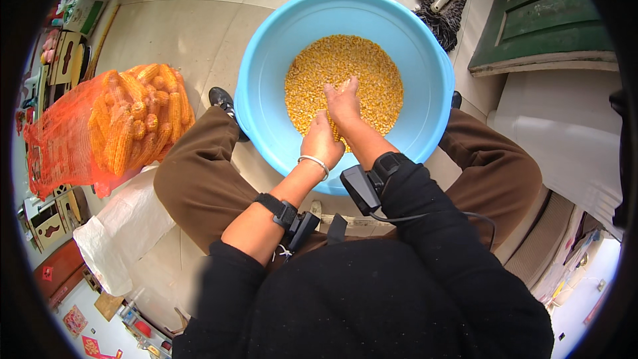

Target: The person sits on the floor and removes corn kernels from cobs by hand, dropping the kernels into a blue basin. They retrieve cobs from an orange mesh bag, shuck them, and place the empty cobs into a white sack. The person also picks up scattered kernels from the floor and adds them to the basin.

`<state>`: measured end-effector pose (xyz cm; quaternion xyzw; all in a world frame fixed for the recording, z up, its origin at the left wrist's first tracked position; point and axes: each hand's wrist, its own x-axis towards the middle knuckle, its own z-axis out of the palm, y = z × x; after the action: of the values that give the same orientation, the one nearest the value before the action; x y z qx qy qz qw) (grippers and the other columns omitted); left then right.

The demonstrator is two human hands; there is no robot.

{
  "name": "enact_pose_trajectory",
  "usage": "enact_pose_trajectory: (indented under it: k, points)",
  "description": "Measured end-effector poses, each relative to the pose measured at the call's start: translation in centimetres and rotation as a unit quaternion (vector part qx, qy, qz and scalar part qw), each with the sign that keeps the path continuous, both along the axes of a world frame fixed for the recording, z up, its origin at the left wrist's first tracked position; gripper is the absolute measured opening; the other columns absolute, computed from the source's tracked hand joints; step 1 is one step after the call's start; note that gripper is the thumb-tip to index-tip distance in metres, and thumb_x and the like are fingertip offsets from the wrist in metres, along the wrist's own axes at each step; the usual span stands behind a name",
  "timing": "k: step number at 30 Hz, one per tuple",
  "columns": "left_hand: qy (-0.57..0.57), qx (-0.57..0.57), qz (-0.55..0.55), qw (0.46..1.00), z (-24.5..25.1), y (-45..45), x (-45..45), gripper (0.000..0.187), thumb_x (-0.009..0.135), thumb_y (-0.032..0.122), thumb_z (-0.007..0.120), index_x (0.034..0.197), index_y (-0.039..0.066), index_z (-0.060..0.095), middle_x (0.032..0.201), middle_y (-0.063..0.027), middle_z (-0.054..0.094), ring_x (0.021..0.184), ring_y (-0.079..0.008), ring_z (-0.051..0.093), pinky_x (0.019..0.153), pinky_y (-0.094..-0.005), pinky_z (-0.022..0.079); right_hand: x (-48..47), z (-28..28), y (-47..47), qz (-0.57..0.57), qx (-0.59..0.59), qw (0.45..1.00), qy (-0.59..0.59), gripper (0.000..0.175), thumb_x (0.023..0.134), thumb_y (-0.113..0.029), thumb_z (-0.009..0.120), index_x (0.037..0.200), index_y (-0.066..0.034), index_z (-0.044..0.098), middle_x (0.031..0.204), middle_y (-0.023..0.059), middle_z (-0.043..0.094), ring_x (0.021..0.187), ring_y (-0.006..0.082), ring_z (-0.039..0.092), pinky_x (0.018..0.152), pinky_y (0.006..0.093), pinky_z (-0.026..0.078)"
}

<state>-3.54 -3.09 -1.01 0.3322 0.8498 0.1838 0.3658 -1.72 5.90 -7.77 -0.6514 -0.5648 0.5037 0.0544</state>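
A large light-blue plastic basin [423, 65] stands on the floor between my knees, with loose yellow corn kernels [349, 55] heaped in its bottom. Over the near part of the kernels, my left hand [321, 142] grips an ear of corn [332, 127], mostly hidden between my hands. A silver-coloured bangle [315, 161] circles my left wrist. My right hand [344, 102] lies against the upper end of that ear, its thumb and fingers spread over the kernels; whether it grips anything is hard to tell.
An orange mesh sack [65, 134] with many corn ears [144, 114] lies at the left, beside a white woven sack [124, 224]. Beyond the basin at the right are a dark mop [441, 15] and a green wooden panel [553, 15]. Black shoes [222, 99] flank the basin.
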Motion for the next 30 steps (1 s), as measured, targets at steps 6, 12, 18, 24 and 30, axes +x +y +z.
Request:
enact_pose_trajectory:
  k: [6, 12, 18, 24, 30]
  points:
    - [0.028, 0.025, -0.027, 0.999, 0.7, -0.1, 0.0, 0.064, 0.060, 0.008, 0.061, 0.117, -0.004, 0.034, 0.108, -0.0246, 0.047, 0.097, -0.0386, 0.050, 0.082, -0.0394, 0.042, 0.9, 0.3, 1.4, -0.051, -0.115, 0.979, 0.162, 0.068, 0.078, -0.031, 0.057, 0.129, -0.0092, 0.019, 0.097, 0.0239, 0.054, 0.091, 0.0330, 0.056, 0.079, 0.0420, 0.044]
    - [0.069, -0.026, -0.088, 0.993, 0.7, 0.0, 0.2, 0.059, 0.061, 0.007, 0.060, 0.115, 0.000, 0.036, 0.107, -0.0205, 0.047, 0.090, -0.0378, 0.052, 0.076, -0.0417, 0.044, 0.7, -2.0, -0.1, -0.031, 0.154, 0.987, 0.022, 0.059, 0.077, -0.023, 0.060, 0.124, -0.0085, 0.027, 0.090, 0.0199, 0.056, 0.062, 0.0258, 0.059, 0.052, 0.0349, 0.047]
    - [0.090, -0.025, -0.129, 0.987, 0.9, -0.1, 0.0, 0.057, 0.063, 0.003, 0.056, 0.116, 0.002, 0.035, 0.103, -0.0194, 0.048, 0.082, -0.0368, 0.055, 0.070, -0.0433, 0.046, 1.6, -2.0, 0.1, -0.117, -0.099, 0.973, 0.171, 0.073, 0.076, -0.019, 0.063, 0.130, -0.0050, 0.016, 0.083, 0.0140, 0.052, 0.062, 0.0186, 0.052, 0.052, 0.0325, 0.044]
    - [0.109, -0.010, -0.144, 0.984, 0.9, 0.0, 0.2, 0.057, 0.064, 0.002, 0.054, 0.117, 0.003, 0.034, 0.101, -0.0194, 0.048, 0.081, -0.0369, 0.056, 0.070, -0.0434, 0.046, 1.9, -1.8, -0.4, -0.108, -0.065, 0.977, 0.171, 0.073, 0.074, -0.015, 0.060, 0.131, -0.0075, 0.015, 0.120, 0.0230, 0.041, 0.105, 0.0303, 0.047, 0.084, 0.0362, 0.041]
    - [-0.277, -0.004, 0.113, 0.954, 0.8, 0.1, -0.5, 0.043, 0.067, 0.007, 0.059, 0.106, 0.003, 0.041, 0.084, -0.0110, 0.049, 0.060, -0.0223, 0.052, 0.048, -0.0333, 0.042, 2.3, -1.4, 0.9, -0.164, -0.075, 0.954, 0.239, 0.059, 0.078, -0.016, 0.058, 0.127, -0.0069, 0.027, 0.104, 0.0151, 0.050, 0.085, 0.0241, 0.052, 0.075, 0.0346, 0.045]
